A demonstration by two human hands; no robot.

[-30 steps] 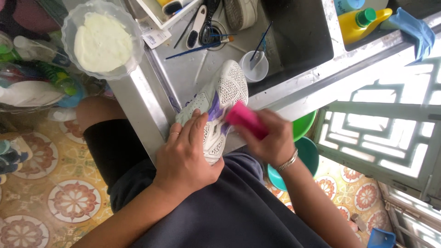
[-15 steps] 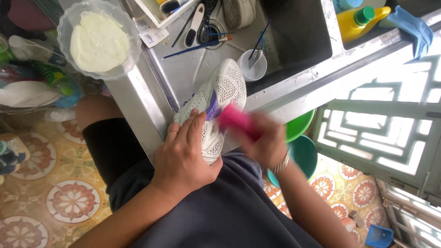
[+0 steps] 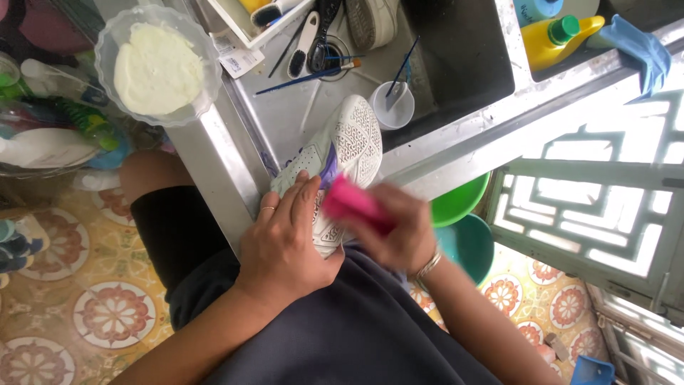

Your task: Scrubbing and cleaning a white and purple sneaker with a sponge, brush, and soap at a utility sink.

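Two hands met on one white shoe [image 3: 340,167] at the near edge of the steel bench [image 3: 214,157], and you sat close against it. Far to the left a clear plastic bowl [image 3: 158,63] of pale cream stood at the bench's corner. Your left hand [image 3: 285,246] lay flat over the heel end of the shoe, its fingers [image 3: 303,196] spread and pressing down to pin it rather than curled around it. The shoe lay sole up, toe pointing away from you, with a fine patterned tread, perforated white sides and a purple patch near the middle. It looked light and fairly soft in the upper but firm in the sole, so I judge that the heel and the sides of the sole were the surest places to hold it, since wet rubber may slip. Your right hand [image 3: 395,232] was blurred, its fingers wrapped around a pink brush or sponge [image 3: 353,205] held against the shoe's near part. Beyond the toe stood a small clear cup [image 3: 393,107] with a thin brush in it, and further right a yellow bottle [image 3: 552,39] with a green cap.
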